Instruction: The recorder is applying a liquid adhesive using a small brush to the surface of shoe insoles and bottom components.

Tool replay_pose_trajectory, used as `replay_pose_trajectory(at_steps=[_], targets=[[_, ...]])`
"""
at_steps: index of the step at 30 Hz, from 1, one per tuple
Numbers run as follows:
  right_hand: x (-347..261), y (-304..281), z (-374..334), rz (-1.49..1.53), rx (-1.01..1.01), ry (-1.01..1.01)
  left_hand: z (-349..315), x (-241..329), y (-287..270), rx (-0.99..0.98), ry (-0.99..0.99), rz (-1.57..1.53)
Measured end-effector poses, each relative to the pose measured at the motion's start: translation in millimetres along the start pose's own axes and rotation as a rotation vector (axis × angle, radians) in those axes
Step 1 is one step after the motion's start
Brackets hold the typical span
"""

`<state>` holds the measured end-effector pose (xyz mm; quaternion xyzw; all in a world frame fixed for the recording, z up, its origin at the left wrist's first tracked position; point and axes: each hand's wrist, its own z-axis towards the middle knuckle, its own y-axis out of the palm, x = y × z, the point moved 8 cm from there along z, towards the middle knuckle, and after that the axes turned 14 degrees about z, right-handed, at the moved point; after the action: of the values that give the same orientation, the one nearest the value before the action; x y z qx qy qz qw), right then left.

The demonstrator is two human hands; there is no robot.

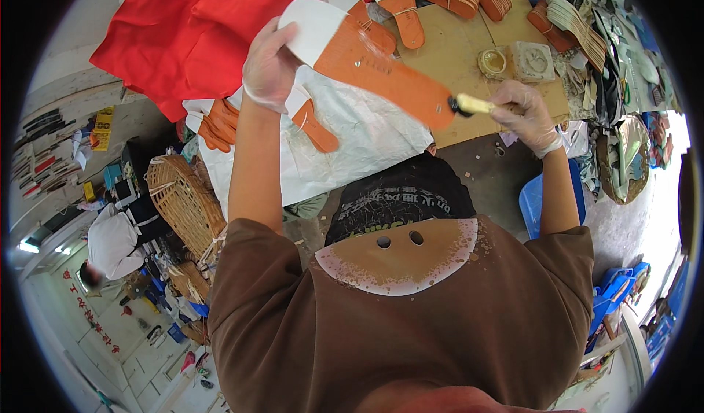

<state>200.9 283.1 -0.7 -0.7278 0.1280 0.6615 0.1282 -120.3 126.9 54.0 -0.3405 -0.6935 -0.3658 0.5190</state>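
My left hand (268,65), in a thin clear glove, grips the white end of a shoe insole (381,76) that is brown along the rest of its length. The insole is raised above the table at a slant. My right hand (524,116), gloved too, is closed around the pale handle of a brush (475,105). The dark tip of the brush meets the narrow brown end of the insole. Behind and beside the insole lie more brown and white insoles (405,19), some tied with string. One lone insole (317,127) rests on a white sheet (249,160).
A yellowish jar (492,63) and a clear square container (532,62) stand on the brown board (455,50). Red cloth (183,32) covers the far left. A blue stool (532,204) is under my right arm. A wicker basket (183,200) and a person (114,244) are at the left.
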Motion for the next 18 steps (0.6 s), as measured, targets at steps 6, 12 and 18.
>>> replay_pose_trajectory(at_steps=[6, 12, 18], targets=[[6.7, -50.2, 2.1, -0.176, 0.561, -0.145, -36.9, 11.3, 35.2, 0.074, 0.136, 0.070], [-5.7, -10.6, 6.9, -0.364, 0.810, -0.440, -70.3, -12.9, 82.9, 0.232, 0.214, 0.017], [3.5, 48.0, 6.8, -0.141, 0.766, -0.401, -86.9, -28.4, 100.3, 0.476, 0.377, 0.117]])
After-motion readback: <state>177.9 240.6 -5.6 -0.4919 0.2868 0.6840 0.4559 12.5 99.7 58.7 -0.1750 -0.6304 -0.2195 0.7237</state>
